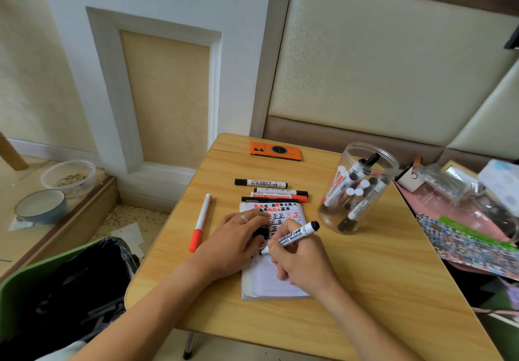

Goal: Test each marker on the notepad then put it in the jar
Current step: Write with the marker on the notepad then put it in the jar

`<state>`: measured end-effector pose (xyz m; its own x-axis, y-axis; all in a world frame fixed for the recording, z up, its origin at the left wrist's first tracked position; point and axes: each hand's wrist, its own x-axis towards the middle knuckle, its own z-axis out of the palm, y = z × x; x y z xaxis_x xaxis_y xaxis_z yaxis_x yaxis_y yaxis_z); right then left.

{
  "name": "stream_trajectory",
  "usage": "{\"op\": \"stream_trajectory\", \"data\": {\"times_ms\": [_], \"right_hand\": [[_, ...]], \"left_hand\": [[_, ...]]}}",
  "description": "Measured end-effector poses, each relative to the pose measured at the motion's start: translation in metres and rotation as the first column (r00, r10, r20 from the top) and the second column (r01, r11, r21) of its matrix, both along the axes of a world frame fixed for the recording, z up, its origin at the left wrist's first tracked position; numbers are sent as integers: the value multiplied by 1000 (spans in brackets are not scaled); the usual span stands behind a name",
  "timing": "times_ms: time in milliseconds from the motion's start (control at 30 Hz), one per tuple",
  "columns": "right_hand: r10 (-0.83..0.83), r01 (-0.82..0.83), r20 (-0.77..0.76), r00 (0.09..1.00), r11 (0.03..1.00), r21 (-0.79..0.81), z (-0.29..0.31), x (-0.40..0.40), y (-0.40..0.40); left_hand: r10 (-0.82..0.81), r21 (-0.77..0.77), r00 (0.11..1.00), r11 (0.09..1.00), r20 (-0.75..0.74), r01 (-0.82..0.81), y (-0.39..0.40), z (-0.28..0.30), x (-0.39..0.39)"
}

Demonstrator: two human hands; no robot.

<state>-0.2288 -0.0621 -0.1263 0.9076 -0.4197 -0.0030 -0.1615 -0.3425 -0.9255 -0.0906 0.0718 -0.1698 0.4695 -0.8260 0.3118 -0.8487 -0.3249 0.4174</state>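
Between the right hand's (302, 262) curled fingers (283, 272) sits a white-barrelled black whiteboard marker (295, 235), tip slanted down onto the small lined paper notepad (276, 285), evidently for a test stroke. Left hand (234, 238) pins the page, fingers curled round a black cap (259, 233), likely kept for recapping. Beyond the fingertips lie untested markers (273, 192); right of them, well apart, stands the clear plastic jar (356, 189), open-mouthed to receive each one.
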Motion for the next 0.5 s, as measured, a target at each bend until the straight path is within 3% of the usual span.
{"op": "stream_trajectory", "data": {"times_ms": [233, 500], "right_hand": [[41, -41, -11, 999, 999, -14, 3, -2, 0], [-53, 52, 12, 999, 996, 75, -1, 2, -4]], "left_hand": [[-6, -10, 1000, 1000, 7, 7, 0, 2, -2], [-27, -33, 999, 999, 18, 27, 1, 5, -4]]}}
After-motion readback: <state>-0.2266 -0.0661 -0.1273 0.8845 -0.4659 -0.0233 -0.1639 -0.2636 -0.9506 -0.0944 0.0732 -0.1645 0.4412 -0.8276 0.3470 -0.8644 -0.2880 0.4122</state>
